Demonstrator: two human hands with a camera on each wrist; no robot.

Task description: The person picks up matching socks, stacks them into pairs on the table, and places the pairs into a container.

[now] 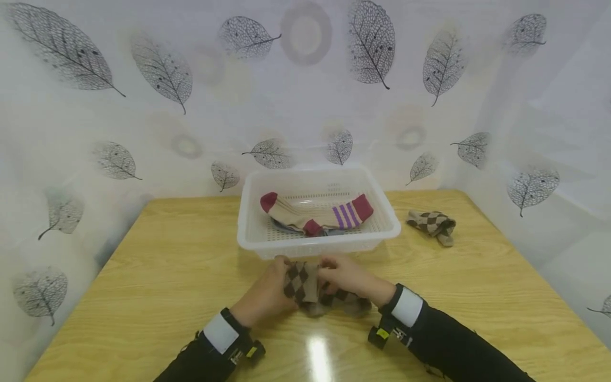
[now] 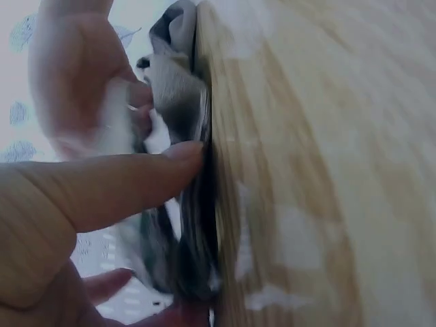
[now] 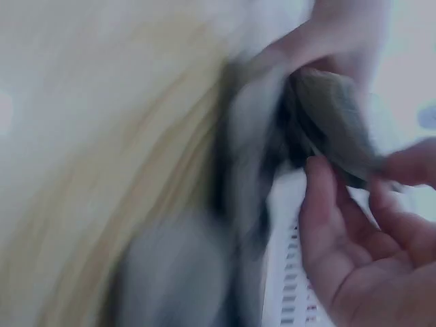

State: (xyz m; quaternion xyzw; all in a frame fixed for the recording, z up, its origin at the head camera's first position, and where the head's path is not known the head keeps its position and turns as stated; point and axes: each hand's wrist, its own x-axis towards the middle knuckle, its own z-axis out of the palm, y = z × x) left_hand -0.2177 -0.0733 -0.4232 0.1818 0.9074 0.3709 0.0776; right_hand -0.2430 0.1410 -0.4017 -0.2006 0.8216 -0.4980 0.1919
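In the head view a brown-and-beige argyle sock [image 1: 300, 281] lies at the table's middle, partly folded over. My left hand [image 1: 267, 297] grips its left side, the thumb laid across the fabric in the left wrist view. My right hand [image 1: 350, 278] pinches the folded part [image 3: 334, 112] between thumb and fingertips. More of the patterned fabric [image 1: 350, 302] spreads on the table below the right hand. Motion blurs part of the sock in both wrist views.
Just beyond the hands stands a white perforated plastic basket [image 1: 253, 245]. In it lies a beige sock [image 1: 324, 217] with maroon ends and purple stripes, over something grey. Another argyle sock [image 1: 431, 225] lies crumpled right of the basket. A leaf-print sheet [image 1: 305, 116] hangs behind the wooden table [image 1: 157, 265].
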